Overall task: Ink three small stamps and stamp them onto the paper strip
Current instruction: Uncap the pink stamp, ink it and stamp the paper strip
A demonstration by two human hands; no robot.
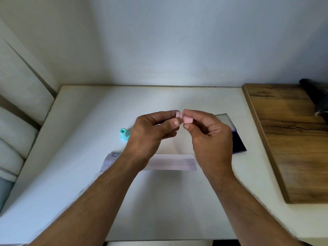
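Item count, positions referenced to the paper strip (pixel 170 162):

- Paper strips: one, bearing one visible stamped smiley mark (pixel 115 155) at its left end
- Stamps: two visible; one teal stamp (pixel 124 134) beyond the strip's left end, one pink stamp (pixel 183 118) held above the strip's middle
- Ink pads: one, open ink pad (pixel 234 135), beyond the strip's right end
- Hands: two, left hand (pixel 150 137) and right hand (pixel 211 135), both gripping the pink stamp
- Wooden boards: one, wooden board (pixel 291 139), far right of the strip

Pink stamp (pixel 184 118), dark ring band. Teal stamp (pixel 124 134). Pale lilac strip (pixel 170 164), blue smiley print (pixel 115 155). Navy ink pad (pixel 237 141). White tabletop (pixel 159 201); brown woodgrain board (pixel 292 139).
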